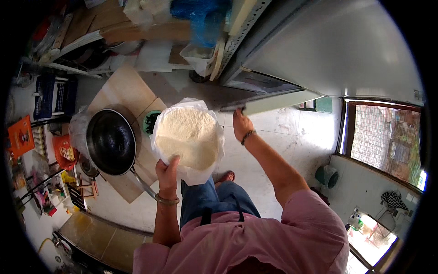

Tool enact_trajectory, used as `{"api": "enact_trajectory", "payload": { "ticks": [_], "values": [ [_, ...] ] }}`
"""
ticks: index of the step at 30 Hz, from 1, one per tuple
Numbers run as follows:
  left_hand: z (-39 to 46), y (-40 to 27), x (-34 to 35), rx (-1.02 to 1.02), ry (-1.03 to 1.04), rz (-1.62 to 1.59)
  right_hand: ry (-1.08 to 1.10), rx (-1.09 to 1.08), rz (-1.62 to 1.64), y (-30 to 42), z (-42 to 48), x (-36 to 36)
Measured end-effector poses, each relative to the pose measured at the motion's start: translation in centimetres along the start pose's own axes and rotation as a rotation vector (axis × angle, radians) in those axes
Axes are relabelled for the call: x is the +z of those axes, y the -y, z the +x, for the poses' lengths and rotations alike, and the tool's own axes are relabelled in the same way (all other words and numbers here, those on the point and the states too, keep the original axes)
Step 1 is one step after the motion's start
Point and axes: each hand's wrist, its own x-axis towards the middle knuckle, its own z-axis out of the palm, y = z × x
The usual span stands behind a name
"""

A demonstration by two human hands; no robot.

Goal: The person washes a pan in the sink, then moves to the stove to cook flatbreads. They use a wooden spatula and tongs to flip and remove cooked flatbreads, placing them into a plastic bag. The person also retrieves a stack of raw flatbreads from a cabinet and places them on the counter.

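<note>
My left hand (167, 174) grips the near rim of a white bag or liner (198, 176), thumb on top. A broad round mass of pale, cream-coloured flour or dough (188, 133) fills it, its surface uneven. Whether a bowl supports it underneath is hidden. Out to the right, my right hand (242, 125) has its fingers curled on the end of a pale door (280, 102) of a tall grey refrigerator (328, 48). The door stands ajar, and its end is blurred.
Left of me, a black wok (111, 142) with a metal handle (143, 185) sits on a tiled tabletop (126, 85). A green bowl (147, 129) of dark pieces is partly behind the white liner. Cluttered shelving (147, 32) lines the far side. A bin (326, 176) stands right.
</note>
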Motion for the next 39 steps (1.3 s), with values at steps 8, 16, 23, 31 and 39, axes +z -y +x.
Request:
{"api": "enact_trajectory", "payload": {
  "ticks": [8, 16, 23, 31, 39],
  "values": [
    [2.4, 5.4, 4.6, -0.049, 0.068, -0.077, 0.151, -0.115, 0.337, -6.7, -14.5, 0.0],
    [4.5, 13.2, 11.1, -0.167, 0.214, -0.175, 0.200, 0.425, 1.947, -9.4, -15.5, 2.7],
    [9.5, 22.0, 15.2, -0.075, 0.328, -0.099, -0.102, 0.394, 1.899, -14.2, -8.8, 7.8],
    [12.2, 27.1, 16.6, 0.018, 0.669, -0.402, -0.287, 0.243, 1.821, -17.2, -4.0, 9.9],
    [13.3, 30.2, 15.6, -0.029, 0.581, -0.193, -0.460, 0.123, 1.796, -19.5, 2.2, 4.9]
  ]
}}
